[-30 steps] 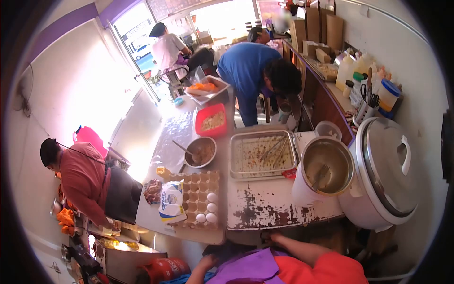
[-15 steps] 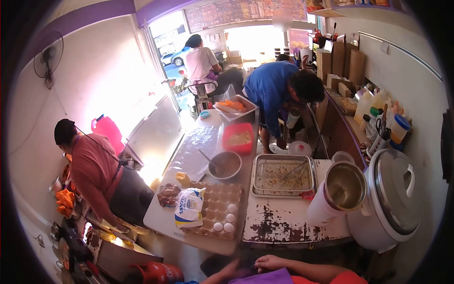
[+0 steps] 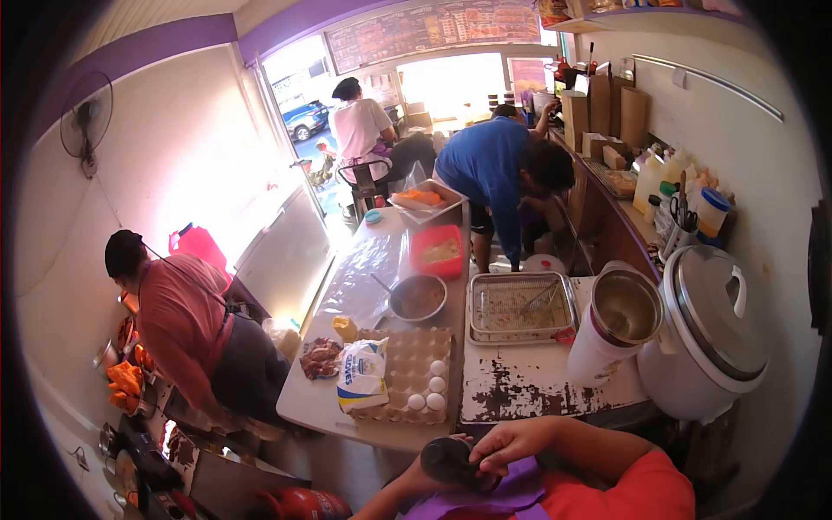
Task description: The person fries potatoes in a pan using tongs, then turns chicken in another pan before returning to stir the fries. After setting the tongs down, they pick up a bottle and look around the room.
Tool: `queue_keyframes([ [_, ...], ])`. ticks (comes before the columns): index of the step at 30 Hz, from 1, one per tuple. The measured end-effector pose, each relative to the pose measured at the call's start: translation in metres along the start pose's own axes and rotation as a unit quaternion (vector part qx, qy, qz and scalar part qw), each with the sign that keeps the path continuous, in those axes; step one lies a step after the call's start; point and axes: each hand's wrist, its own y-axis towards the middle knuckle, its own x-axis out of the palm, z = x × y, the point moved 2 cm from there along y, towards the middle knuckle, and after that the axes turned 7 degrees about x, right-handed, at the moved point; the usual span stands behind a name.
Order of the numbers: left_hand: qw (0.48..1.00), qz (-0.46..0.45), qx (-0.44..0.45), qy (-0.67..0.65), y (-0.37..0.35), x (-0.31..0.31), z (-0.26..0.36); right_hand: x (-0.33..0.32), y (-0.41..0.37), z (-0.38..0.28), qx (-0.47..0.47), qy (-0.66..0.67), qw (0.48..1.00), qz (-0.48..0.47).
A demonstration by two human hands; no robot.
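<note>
In front of my purple apron [image 3: 511,485] is a black, rounded object [image 3: 447,461] whose kind I cannot make out. My left hand [image 3: 419,478] grips it from the left side, its fingers partly hidden behind it. With fingers pinched together, my right hand [image 3: 510,442] holds its right edge. Just beyond, on the white table, an egg carton [image 3: 403,364] carries several white eggs at its right corner. A bag marked "GLOVES" [image 3: 362,373] rests on the carton's left part, beside a clear bag of reddish-brown food [image 3: 321,358].
A metal bowl [image 3: 418,299] with a utensil and a red tub [image 3: 437,251] stand farther back. Rightward are a tray with a wire rack [image 3: 522,308], a metal-topped container [image 3: 624,308] and a large lidded cooker [image 3: 715,312]. One person [image 3: 186,329] works left; another [image 3: 494,165] bends ahead.
Both my hands have risen into fuller view, bringing the black object up from the bottom edge. The view has shifted slightly. The bending person's hand no longer shows a container.
</note>
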Motion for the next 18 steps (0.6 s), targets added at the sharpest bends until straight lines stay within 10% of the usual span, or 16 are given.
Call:
queue_keyframes([
  [2,0.999,0.008,0.017,0.028,0.001,0.002,-0.012,0.001,-0.007,-0.016,-0.006,-0.068,0.998,-0.004],
  [6,0.984,0.120,0.046,0.121,0.010,0.009,0.042,0.007,-0.025,-0.044,-0.195,-0.205,0.888,0.363],
  [9,0.968,0.213,0.072,0.113,0.014,0.016,0.073,0.023,-0.017,-0.062,-0.321,-0.263,0.792,0.448],
  [16,0.954,0.243,0.002,0.175,0.004,0.016,0.062,0.028,0.021,-0.046,-0.305,-0.321,0.762,0.472],
  [18,0.968,0.244,0.028,-0.046,0.003,0.013,0.041,0.026,0.025,-0.045,-0.322,-0.345,0.763,0.442],
])
